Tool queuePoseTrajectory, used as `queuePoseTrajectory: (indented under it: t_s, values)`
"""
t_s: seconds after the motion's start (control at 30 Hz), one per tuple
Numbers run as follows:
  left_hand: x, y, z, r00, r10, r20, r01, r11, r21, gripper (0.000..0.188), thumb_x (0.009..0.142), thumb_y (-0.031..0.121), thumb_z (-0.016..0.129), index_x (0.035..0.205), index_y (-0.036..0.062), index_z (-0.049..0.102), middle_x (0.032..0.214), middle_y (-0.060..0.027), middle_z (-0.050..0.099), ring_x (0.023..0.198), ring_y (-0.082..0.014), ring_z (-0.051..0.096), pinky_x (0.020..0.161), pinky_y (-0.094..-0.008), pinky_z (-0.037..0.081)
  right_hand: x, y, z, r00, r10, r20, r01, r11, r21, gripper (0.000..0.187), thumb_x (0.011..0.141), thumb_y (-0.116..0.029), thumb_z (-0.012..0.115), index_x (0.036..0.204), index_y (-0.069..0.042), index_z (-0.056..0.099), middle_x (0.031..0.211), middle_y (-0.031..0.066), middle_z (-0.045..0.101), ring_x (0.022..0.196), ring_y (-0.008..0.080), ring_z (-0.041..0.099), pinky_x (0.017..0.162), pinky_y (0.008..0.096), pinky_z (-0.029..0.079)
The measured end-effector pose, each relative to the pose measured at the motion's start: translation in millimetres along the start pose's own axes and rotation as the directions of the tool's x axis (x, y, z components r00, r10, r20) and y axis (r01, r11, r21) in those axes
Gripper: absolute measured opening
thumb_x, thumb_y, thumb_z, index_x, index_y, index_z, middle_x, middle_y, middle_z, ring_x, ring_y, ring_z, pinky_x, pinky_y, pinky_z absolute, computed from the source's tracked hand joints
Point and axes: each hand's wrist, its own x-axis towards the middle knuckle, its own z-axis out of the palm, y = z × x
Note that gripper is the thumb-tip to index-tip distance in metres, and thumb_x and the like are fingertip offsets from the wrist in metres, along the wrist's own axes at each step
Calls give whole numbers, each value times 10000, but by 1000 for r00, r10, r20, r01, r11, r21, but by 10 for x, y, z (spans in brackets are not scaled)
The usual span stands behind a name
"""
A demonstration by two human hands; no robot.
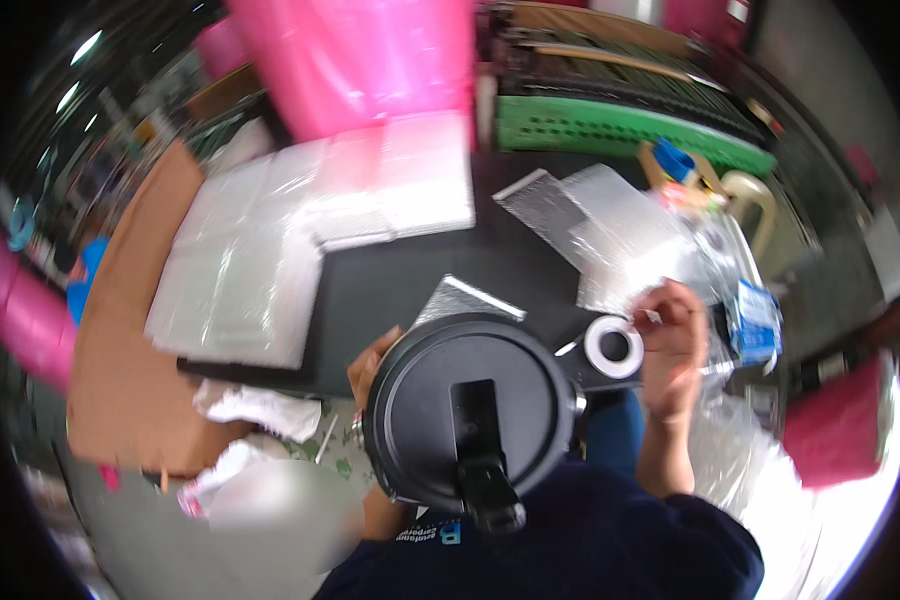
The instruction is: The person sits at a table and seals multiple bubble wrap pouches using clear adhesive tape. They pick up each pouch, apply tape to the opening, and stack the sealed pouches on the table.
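A large drinking jug with a round black lid [410,410] is close in front of me; its black spout [495,505] points toward my body. My left hand [372,366] wraps around the jug's left side, with most of the fingers hidden behind the lid. At the table's near edge, a white tape roll [598,365] lies beside my right hand [675,345]. The right hand is raised, fingers loosely bent and apart, slightly blurred, with nothing seen in it. Past the jug, a small clear bubble-wrap pouch [460,300] lies on the black table [400,280].
Stacks of clear bubble-wrap sheets [235,270] cover the table's left, next to brown cardboard [130,350]. More pouches [620,230] lie at right, near a blue packet [756,322]. A pink wrap roll [360,60] and a green perforated rack [620,128] stand behind.
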Motion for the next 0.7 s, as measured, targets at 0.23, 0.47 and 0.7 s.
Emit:
queuePoseTrajectory:
  t_s: [0.23,0.47,0.7]
  values:
    - [-535,-67,219,968,-50,247,-21,961,275,895,732,464,707,1387,-7,321,1209,-229,493,1099,-372,483,936,-473,385,-37,-145,324,810,39,586,-3,998,-62,999,666,-226,832,1419,68,246,1420,236,348,1316,340,372,1081,406,290]
    - [-595,-38,191,965,-130,226,53,946,319,817,670,264,805,1338,23,399,1132,-192,515,1039,-337,540,881,-395,441,-116,56,314,831,173,529,-290,946,146,999,693,-105,807,1469,-18,182,1350,173,414,1300,243,383,1088,351,252]
    - [-678,-133,80,956,-104,273,-24,904,427,816,648,258,834,1325,46,430,1179,-170,492,1071,-306,534,915,-382,432,-217,98,422,863,211,460,-331,922,199,937,660,-7,780,1416,-41,228,1306,176,451,1287,252,410,1083,362,285]
